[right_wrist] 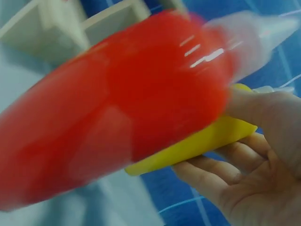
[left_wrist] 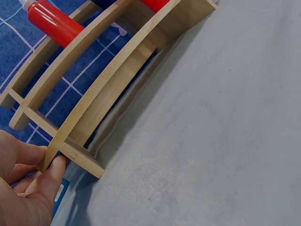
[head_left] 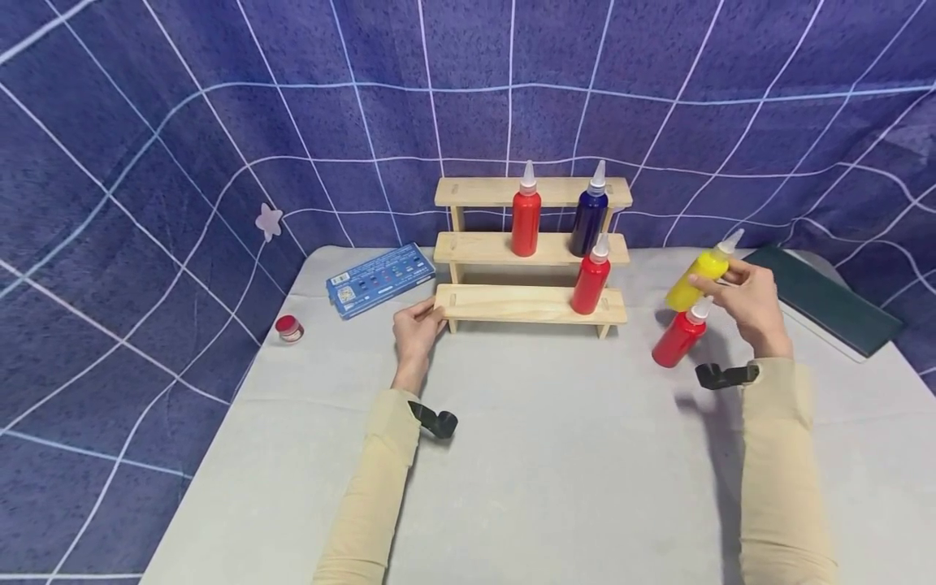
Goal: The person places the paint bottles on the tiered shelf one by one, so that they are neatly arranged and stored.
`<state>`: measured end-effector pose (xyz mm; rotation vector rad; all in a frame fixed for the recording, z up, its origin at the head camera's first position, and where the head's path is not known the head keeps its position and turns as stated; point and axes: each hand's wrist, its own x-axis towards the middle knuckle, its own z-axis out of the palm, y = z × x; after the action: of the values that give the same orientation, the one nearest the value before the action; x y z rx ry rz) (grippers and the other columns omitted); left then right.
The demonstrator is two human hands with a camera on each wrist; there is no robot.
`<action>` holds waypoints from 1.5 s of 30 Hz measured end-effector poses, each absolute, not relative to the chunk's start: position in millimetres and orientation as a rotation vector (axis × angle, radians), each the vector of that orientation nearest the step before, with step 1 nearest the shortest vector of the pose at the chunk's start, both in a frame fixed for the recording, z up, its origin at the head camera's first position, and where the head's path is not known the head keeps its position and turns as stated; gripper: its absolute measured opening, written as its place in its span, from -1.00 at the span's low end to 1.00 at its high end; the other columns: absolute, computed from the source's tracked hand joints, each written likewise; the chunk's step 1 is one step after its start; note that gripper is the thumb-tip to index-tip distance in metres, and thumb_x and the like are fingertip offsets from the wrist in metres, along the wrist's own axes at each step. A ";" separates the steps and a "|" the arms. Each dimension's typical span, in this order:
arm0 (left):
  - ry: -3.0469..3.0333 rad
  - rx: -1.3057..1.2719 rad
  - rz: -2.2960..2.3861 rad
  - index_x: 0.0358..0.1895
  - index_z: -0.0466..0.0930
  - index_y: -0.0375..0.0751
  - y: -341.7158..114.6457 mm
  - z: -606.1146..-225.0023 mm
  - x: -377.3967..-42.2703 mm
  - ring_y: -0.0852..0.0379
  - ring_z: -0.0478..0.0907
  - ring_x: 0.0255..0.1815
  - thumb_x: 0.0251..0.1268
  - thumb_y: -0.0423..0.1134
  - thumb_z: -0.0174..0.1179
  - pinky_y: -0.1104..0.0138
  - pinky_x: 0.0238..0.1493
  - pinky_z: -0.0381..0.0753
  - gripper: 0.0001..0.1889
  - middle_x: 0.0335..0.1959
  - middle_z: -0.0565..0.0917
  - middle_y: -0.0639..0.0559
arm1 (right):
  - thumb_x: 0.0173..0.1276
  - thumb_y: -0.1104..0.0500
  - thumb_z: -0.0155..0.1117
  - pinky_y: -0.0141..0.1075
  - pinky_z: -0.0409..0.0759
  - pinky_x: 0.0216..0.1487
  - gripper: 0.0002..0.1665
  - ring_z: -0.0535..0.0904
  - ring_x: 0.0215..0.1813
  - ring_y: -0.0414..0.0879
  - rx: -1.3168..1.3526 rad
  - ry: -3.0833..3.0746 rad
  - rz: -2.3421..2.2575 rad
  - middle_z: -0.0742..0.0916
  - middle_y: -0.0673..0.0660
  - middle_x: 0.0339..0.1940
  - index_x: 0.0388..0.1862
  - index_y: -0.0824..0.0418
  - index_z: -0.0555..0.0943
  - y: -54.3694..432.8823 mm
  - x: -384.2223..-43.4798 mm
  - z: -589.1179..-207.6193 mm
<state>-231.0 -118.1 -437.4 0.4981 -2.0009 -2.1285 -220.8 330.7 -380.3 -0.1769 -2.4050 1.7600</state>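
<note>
Your yellow bottle (head_left: 693, 283) is at the right of the desk (head_left: 556, 455), held with its nozzle up, just beyond a red bottle (head_left: 674, 344). Whether its base clears the desk you can't tell. Judge it by its look: a smooth plastic squeeze bottle, fairly light even if full, slick on the outside and likely to give under pressure. Take it round the upper body, below the neck; keep off the thin nozzle, which probably bends, and squeeze no harder than you need. Mind the red bottle too: its nozzle is near the yellow base, and a knock could topple it.

Your rack (head_left: 504, 303) stands at the far middle of the desk. It looks like stiff, light wood, so a push may slide it and rock the bottles on its shelves; the shelf ends give you a firm hold.

Your right fingers (right_wrist: 204, 176) are parted only to the yellow bottle's width, thumb on one side and the others opposite, gripping its upper part. Your left fingers (left_wrist: 52, 176) are nearly together, pinching the left end of the rack's lowest, nearest shelf.
</note>
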 end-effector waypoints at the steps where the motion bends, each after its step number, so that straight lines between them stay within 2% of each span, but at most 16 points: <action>1: -1.999 0.497 -2.128 0.14 0.57 -0.44 -118.2 -437.5 -230.9 -0.09 0.65 0.04 0.25 -0.51 0.19 0.49 -0.11 0.71 -0.64 0.04 0.64 -0.35 | 0.26 0.14 0.42 -0.67 0.58 -0.34 -0.55 0.57 -0.32 -0.46 -0.171 -2.378 1.771 0.68 -0.42 -0.42 0.10 0.16 0.54 330.2 -219.1 -376.0; 4: -1.998 0.493 -2.128 0.14 0.57 -0.44 -118.2 -437.6 -230.8 -0.09 0.64 0.05 0.25 -0.51 0.19 0.48 -0.10 0.71 -0.64 0.05 0.64 -0.35 | 0.20 0.23 0.46 -0.67 0.62 -0.30 -0.65 0.60 -0.32 -0.46 -0.139 -2.269 1.839 0.71 -0.37 -0.43 -0.06 -0.02 0.60 327.6 -213.5 -362.6; 6: -2.001 0.494 -2.134 0.14 0.57 -0.43 -118.1 -437.9 -231.0 -0.09 0.64 0.06 0.26 -0.51 0.18 0.48 -0.09 0.71 -0.64 0.07 0.63 -0.35 | 0.17 0.31 0.46 -0.66 0.63 -0.29 -0.66 0.63 -0.34 -0.43 -0.097 -2.178 1.894 0.74 -0.31 -0.44 -0.14 -0.04 0.64 324.2 -209.9 -353.9; 11: -2.004 0.496 -2.143 0.15 0.56 -0.42 -118.2 -438.4 -231.4 -0.09 0.63 0.08 0.28 -0.51 0.17 0.47 -0.08 0.71 -0.64 0.08 0.63 -0.35 | 0.09 0.46 0.46 -0.60 0.67 -0.28 -0.64 0.68 -0.32 -0.34 0.010 -1.955 2.034 0.79 -0.14 -0.42 -0.18 0.08 0.72 311.9 -202.2 -332.3; 20: -1.990 0.499 -2.150 0.16 0.55 -0.42 -118.4 -436.7 -230.9 -0.10 0.63 0.08 0.28 -0.52 0.17 0.47 -0.07 0.70 -0.64 0.08 0.63 -0.35 | 0.06 0.51 0.45 -0.54 0.70 -0.28 -0.61 0.71 -0.27 -0.26 0.093 -1.866 2.100 0.80 -0.05 -0.37 -0.15 0.16 0.73 285.9 -183.7 -297.7; 27: -1.975 0.500 -2.163 0.15 0.56 -0.42 -118.2 -436.1 -233.2 -0.10 0.64 0.06 0.26 -0.52 0.18 0.47 -0.08 0.71 -0.63 0.06 0.63 -0.36 | 0.10 0.48 0.44 -0.58 0.69 -0.22 -0.62 0.72 -0.27 -0.27 0.172 -1.994 2.049 0.80 -0.07 -0.35 -0.15 0.12 0.72 265.2 -170.1 -290.2; 32: -1.974 0.511 -2.171 0.15 0.56 -0.42 -118.3 -436.7 -233.5 -0.10 0.64 0.06 0.26 -0.53 0.18 0.48 -0.09 0.71 -0.63 0.06 0.63 -0.35 | 0.15 0.39 0.45 -0.64 0.65 -0.19 -0.59 0.71 -0.27 -0.36 0.150 -2.168 1.922 0.77 -0.19 -0.34 -0.02 0.12 0.66 254.9 -163.5 -291.1; 40: -1.970 0.512 -2.168 0.15 0.56 -0.42 -118.4 -437.2 -232.9 -0.10 0.63 0.06 0.27 -0.53 0.18 0.46 -0.08 0.71 -0.63 0.06 0.63 -0.36 | 0.19 0.38 0.42 -0.62 0.64 -0.14 -0.51 0.70 -0.23 -0.39 0.226 -2.355 1.835 0.75 -0.26 -0.30 0.13 0.30 0.59 234.0 -159.8 -301.8; 43: -1.973 0.512 -2.162 0.15 0.56 -0.42 -118.5 -437.3 -232.6 -0.11 0.64 0.06 0.27 -0.53 0.17 0.44 -0.06 0.71 -0.63 0.06 0.63 -0.36 | 0.21 0.30 0.44 -0.63 0.64 -0.12 -0.47 0.69 -0.21 -0.42 0.242 -2.478 1.721 0.73 -0.32 -0.30 0.17 0.36 0.55 222.1 -159.6 -307.3; 45: -1.977 0.507 -2.157 0.15 0.56 -0.43 -118.4 -436.9 -232.0 -0.11 0.64 0.06 0.27 -0.52 0.17 0.43 -0.05 0.71 -0.64 0.06 0.63 -0.36 | 0.21 0.27 0.45 -0.59 0.66 -0.14 -0.48 0.69 -0.22 -0.41 0.266 -2.517 1.694 0.75 -0.26 -0.28 0.14 0.38 0.56 212.9 -160.7 -312.7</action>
<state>-232.0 -118.4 -436.9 0.5074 -1.9769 -2.1570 -160.7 212.9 -312.7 0.2660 -2.5171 1.6944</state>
